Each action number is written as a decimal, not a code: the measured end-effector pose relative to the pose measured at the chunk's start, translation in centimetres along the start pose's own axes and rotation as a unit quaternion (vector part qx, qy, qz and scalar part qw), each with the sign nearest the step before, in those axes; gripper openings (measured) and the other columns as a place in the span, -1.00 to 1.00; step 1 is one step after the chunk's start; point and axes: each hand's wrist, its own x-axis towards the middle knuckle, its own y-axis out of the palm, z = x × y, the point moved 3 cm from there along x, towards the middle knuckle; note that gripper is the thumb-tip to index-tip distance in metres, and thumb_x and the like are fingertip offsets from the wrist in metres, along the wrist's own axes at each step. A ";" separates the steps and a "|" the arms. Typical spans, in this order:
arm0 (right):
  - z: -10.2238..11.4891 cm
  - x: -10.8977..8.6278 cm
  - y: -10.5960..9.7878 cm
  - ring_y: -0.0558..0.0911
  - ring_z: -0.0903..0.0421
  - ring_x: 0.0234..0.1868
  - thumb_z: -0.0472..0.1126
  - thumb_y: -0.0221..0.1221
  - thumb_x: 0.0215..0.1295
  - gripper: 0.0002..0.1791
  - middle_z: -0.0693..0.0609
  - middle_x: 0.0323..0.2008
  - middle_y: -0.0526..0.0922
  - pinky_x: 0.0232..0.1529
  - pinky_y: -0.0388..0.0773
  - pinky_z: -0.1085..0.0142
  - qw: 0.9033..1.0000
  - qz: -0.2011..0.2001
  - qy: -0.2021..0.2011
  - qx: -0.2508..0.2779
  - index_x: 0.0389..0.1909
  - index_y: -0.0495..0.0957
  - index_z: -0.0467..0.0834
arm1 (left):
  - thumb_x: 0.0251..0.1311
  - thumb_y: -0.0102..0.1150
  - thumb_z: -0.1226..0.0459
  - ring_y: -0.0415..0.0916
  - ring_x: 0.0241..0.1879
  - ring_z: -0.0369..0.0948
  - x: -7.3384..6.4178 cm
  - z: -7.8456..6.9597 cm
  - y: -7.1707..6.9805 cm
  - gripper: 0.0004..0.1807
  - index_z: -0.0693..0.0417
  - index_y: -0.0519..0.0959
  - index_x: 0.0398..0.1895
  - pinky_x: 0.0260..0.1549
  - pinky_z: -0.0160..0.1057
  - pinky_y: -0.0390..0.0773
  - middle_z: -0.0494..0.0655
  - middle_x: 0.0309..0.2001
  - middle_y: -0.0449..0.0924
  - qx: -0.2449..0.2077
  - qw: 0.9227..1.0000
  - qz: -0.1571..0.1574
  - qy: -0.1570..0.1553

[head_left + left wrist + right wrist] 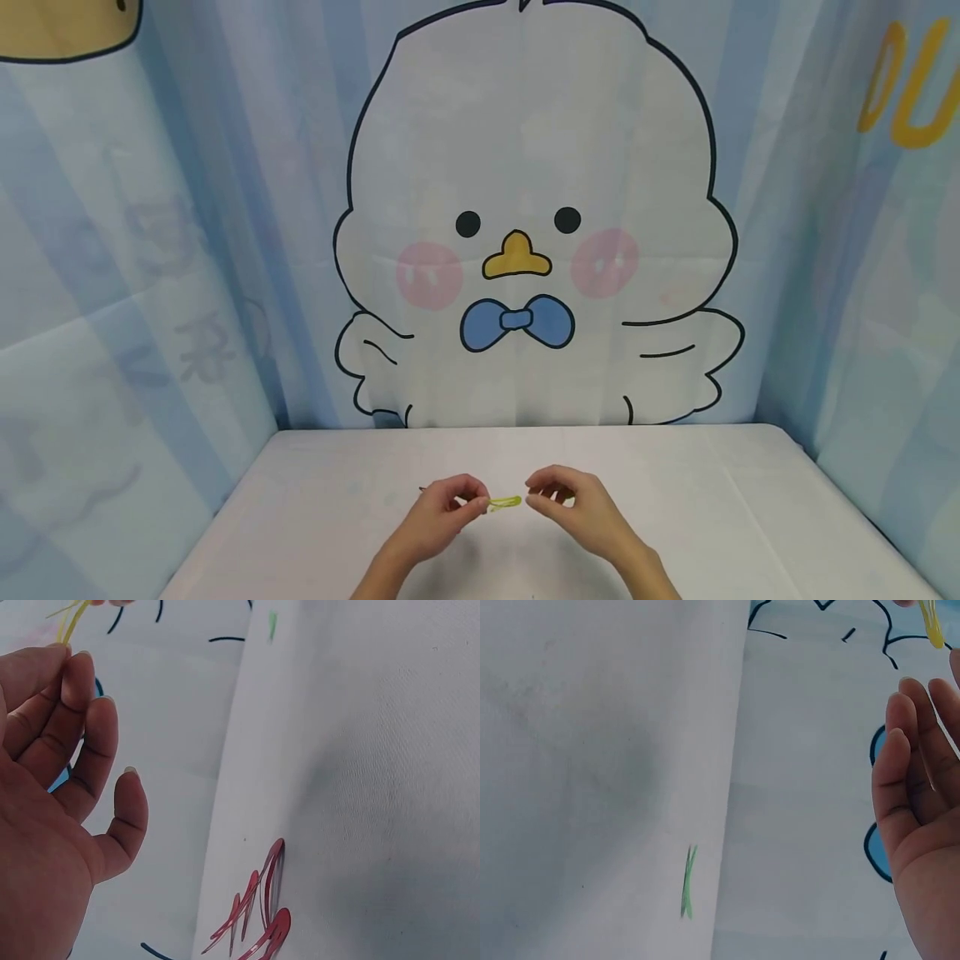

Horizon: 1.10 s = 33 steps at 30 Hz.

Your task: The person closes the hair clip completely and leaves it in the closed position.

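My left hand (pixel 441 515) pinches one end of a yellow snap hair clip (pixel 505 502) between thumb and fingertips, above the white table. The clip sticks out toward the right, its thin strips spread apart. In the left wrist view only part of the yellow clip (pixel 73 624) shows at the top edge. My right hand (pixel 588 510) hovers just beyond the clip's free end, fingers loosely bent and a gap between thumb and fingers. Seen from the right wrist, its palm (pixel 937 870) holds nothing, and the yellow clip (pixel 934 628) hangs past the fingertips.
Several red hair clips (pixel 276 930) lie on the table (pixel 337 475) on the left side, mostly hidden behind the left hand in the head view. A green hair clip (pixel 688 883) rests near the table's far edge. Behind stands a curtain (pixel 525 142) with a printed duck.
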 end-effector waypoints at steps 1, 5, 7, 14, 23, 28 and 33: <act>0.0 -0.1 0.1 0.58 0.23 -0.31 -0.20 0.37 0.28 -0.86 0.16 -0.30 0.68 -0.27 0.53 0.33 1.000 0.000 -0.001 0.002 -0.18 0.67 -0.11 | 0.40 0.22 0.23 0.48 -0.28 -0.15 0.0 -0.1 0.1 -0.88 0.10 0.63 -0.20 -0.30 -0.28 0.49 -0.17 -0.30 0.60 0.000 1.000 0.000 0.001; -0.1 -0.2 0.5 0.57 0.24 -0.35 -0.22 0.37 0.27 -0.89 0.17 -0.34 0.69 -0.30 0.53 0.34 1.000 -0.002 -0.021 0.005 -0.22 0.68 -0.11 | 0.40 0.21 0.24 0.48 -0.28 -0.17 0.0 -0.2 0.3 -0.88 0.11 0.63 -0.19 -0.26 -0.27 0.48 -0.17 -0.29 0.60 -0.005 1.000 0.002 0.010; 0.0 -0.3 0.6 0.57 0.24 -0.36 -0.22 0.37 0.27 -0.89 0.17 -0.35 0.69 -0.31 0.53 0.34 0.999 -0.004 -0.031 0.007 -0.23 0.68 -0.14 | 0.40 0.21 0.25 0.47 -0.28 -0.18 0.0 -0.3 0.4 -0.89 0.12 0.63 -0.19 -0.26 -0.27 0.47 -0.17 -0.30 0.60 -0.009 1.000 0.003 0.014; 0.1 -0.3 0.8 0.58 0.24 -0.40 -0.18 0.36 0.30 -0.87 0.15 -0.38 0.69 -0.34 0.54 0.31 1.000 0.012 0.004 0.023 -0.27 0.69 -0.17 | 0.40 0.21 0.26 0.49 -0.26 -0.22 0.3 -0.1 0.8 -0.90 0.11 0.64 -0.20 -0.27 -0.27 0.46 -0.19 -0.32 0.61 -0.016 1.000 0.006 0.022; -0.1 -0.6 0.9 0.59 0.23 -0.42 -0.22 0.36 0.30 -0.93 0.14 -0.41 0.68 -0.35 0.55 0.30 0.999 0.009 0.010 0.032 -0.32 0.67 -0.14 | 0.36 0.26 0.23 0.53 -0.27 -0.20 0.5 0.2 1.5 -0.89 0.10 0.66 -0.22 -0.27 -0.27 0.51 -0.18 -0.30 0.64 -0.029 0.999 -0.013 0.011; -0.2 -0.6 0.9 0.58 0.23 -0.43 -0.25 0.36 0.28 -0.93 0.12 -0.40 0.67 -0.36 0.55 0.32 0.999 0.000 0.009 0.046 -0.33 0.66 -0.14 | 0.36 0.27 0.23 0.54 -0.24 -0.15 0.4 0.4 1.8 -0.87 0.11 0.67 -0.21 -0.25 -0.25 0.52 -0.15 -0.28 0.66 -0.054 0.998 -0.017 -0.007; -0.2 -0.7 0.8 0.57 0.24 -0.44 -0.26 0.37 0.28 -0.90 0.07 -0.40 0.68 -0.39 0.54 0.34 0.998 -0.009 0.003 0.070 -0.30 0.66 -0.22 | 0.38 0.24 0.22 0.54 -0.22 -0.14 0.4 0.6 2.0 -0.81 0.18 0.67 -0.17 -0.24 -0.22 0.51 -0.13 -0.29 0.67 -0.067 0.997 -0.021 -0.012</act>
